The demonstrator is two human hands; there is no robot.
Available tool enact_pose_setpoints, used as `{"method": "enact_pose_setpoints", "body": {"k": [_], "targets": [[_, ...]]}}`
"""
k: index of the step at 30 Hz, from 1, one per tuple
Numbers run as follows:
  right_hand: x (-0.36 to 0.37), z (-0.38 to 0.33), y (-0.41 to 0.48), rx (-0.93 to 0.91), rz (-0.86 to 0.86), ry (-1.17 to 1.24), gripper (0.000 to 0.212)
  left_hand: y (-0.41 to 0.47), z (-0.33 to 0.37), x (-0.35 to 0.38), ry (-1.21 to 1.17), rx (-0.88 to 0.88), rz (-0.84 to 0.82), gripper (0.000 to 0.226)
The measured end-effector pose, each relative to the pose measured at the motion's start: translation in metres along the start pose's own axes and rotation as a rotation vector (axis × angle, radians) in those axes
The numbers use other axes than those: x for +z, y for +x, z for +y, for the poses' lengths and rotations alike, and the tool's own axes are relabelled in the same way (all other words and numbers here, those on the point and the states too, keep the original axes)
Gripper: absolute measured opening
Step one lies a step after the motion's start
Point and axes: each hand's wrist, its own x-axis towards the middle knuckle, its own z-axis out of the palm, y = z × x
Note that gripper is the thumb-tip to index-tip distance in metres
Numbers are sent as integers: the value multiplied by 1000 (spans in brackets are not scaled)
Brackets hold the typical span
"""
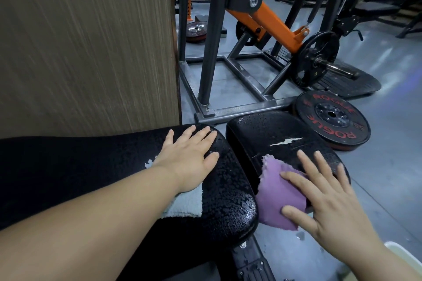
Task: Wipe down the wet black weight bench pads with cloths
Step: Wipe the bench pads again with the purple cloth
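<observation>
The long back pad (228, 191) runs in from the left, and its rounded end is thick with water beads. Just beyond a narrow gap sits the shorter seat pad (262, 130), also beaded, with a pale tear (285, 141) in its cover.

The left hand (189, 159) lies flat on the back pad, its fingers (201, 137) straight and spread, gripping nothing. A pale blue cloth (187, 205) is trapped under the heel of the palm and wrist, so the fingertips touch bare wet vinyl ahead of it. The right hand (326, 198) presses a purple cloth (278, 189) onto the seat pad's near edge. Its fingers (308, 164) are splayed and straight, and the longer ones reach past the cloth onto the pad.

To wipe well, each cloth probably wants to sit under the fingers rather than behind them. Long overlapping strokes should then push the water off the pad ends. Easing pressure near the tear would avoid snagging it.
</observation>
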Motion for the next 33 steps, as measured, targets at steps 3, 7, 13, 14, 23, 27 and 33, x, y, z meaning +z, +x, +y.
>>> {"method": "enact_pose_setpoints", "body": {"k": [3, 7, 13, 14, 23, 27, 33], "targets": [[-5, 5, -2, 212, 31, 44, 69, 0, 0, 0, -3, -2, 4, 58], [-17, -2, 3, 181, 37, 74, 66, 1, 1, 0, 8, -7, 0, 58], [-13, -50, 39, 279, -94, 22, 84, 0, 4, -1, 7, -25, -12, 59], [-9, -56, 39, 268, -64, 4, 82, 0, 6, -2, 15, -33, -19, 59], [45, -35, -21, -129, 419, -75, 60, 9, 63, -1, 31, 112, -49, 58], [54, -9, -27, -130, 459, -70, 69, 9, 67, 11, 56, 151, -28, 64], [64, -1, -25, 105, 507, 80, 73, 9, 66, 12, 58, 164, -16, 63]]}}
